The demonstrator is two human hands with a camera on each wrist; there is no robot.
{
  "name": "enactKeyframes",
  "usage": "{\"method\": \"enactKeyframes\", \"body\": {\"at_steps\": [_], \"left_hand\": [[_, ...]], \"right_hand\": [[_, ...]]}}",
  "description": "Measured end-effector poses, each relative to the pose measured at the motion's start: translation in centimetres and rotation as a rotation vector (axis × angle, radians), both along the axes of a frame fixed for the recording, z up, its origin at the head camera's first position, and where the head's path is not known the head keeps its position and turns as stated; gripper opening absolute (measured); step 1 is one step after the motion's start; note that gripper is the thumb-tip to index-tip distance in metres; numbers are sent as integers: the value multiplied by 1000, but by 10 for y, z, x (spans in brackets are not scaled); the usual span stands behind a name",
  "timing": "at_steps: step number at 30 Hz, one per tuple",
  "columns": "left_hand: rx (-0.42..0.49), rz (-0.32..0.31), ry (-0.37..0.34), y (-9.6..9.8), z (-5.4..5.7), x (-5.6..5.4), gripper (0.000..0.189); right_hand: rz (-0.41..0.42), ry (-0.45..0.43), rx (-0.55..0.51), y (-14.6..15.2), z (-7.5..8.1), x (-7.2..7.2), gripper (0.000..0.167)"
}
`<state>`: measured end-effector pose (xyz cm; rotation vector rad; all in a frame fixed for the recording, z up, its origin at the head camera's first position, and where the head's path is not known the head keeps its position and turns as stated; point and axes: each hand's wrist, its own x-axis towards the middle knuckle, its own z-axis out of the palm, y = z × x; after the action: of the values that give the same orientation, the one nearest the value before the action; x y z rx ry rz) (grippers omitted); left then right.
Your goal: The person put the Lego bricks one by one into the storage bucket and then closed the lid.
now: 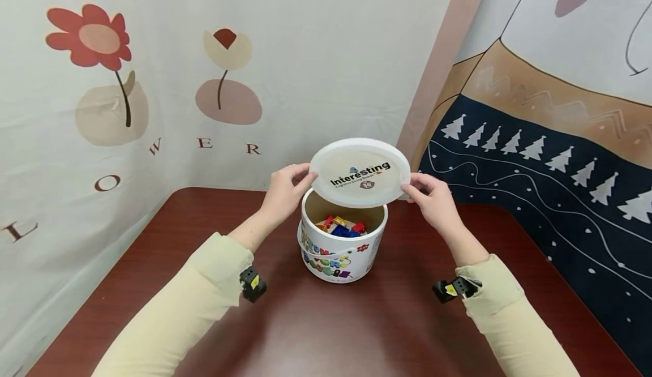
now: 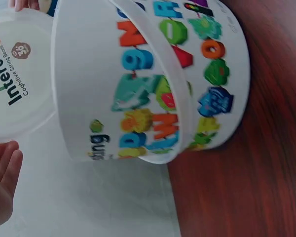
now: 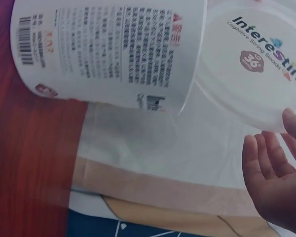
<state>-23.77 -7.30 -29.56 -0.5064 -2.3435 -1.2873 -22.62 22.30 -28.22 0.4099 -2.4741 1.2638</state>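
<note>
A white oval-looking lid point(image 1: 359, 196) printed "Interesting" is held tilted above the back of a white bucket point(image 1: 326, 247). My left hand point(image 1: 283, 192) pinches the lid's left edge between thumb and fingers. On the opposite edge, my right hand point(image 1: 430, 198) pinches it the same way; the right wrist view shows that thumb point(image 3: 293, 123) on top of the rim. Inside the bucket lie several red, blue and yellow beads point(image 1: 342, 227). The bucket's thin white handle point(image 2: 172, 74) hangs down against its printed side, seen close in the left wrist view.
The bucket stands on a dark red-brown table point(image 1: 326, 320), near its back edge. Behind the table hangs a pale cloth point(image 1: 326, 54) with printed flowers. A dark blue printed cloth point(image 1: 509, 167) with white trees hangs along the right side.
</note>
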Motion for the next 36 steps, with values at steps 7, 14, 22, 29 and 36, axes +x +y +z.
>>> {"method": "enactKeyframes", "body": {"at_steps": [7,14,22,29,36], "left_hand": [[111,76,51,1,11,1,33],[124,127,-23,-2,7,2,31],[64,108,-206,-3,-3,5,33],[37,67,-316,-2,-17,6,38],[28,75,-356,-1,-27,3,39]], "right_hand": [[25,-13,-109,-10,4,2,33],[73,-122,-167,-16,2,-1,42],[22,-366,-160,-19,-6,-3,44],[-63,-467,-146,-24,-16,-9,43],[-94,-496,-93,-28,-26,-13,40]]}}
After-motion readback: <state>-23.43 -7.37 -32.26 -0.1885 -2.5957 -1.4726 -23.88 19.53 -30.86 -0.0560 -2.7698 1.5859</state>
